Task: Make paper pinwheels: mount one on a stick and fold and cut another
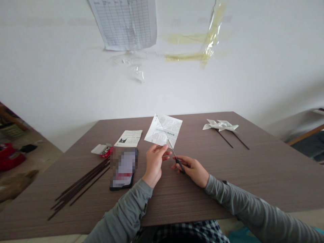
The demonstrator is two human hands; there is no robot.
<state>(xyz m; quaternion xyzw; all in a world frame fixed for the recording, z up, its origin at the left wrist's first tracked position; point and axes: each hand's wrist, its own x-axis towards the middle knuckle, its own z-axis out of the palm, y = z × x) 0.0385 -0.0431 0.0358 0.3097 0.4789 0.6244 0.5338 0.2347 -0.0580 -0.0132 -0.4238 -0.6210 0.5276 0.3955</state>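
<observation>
My left hand pinches the lower edge of a printed paper square, which is raised above the table and marked by a diagonal crease. In my right hand is a pair of scissors with black handles. The blades reach the paper's near corner, beside my left fingers; how far they cut in is hard to make out. Two paper pinwheels on thin dark sticks lie at the far right of the table.
A phone lies left of my left hand. Beyond it are a stack of printed paper and a small open red-and-white box. Several dark sticks lie at the left of the brown table. A white wall stands behind.
</observation>
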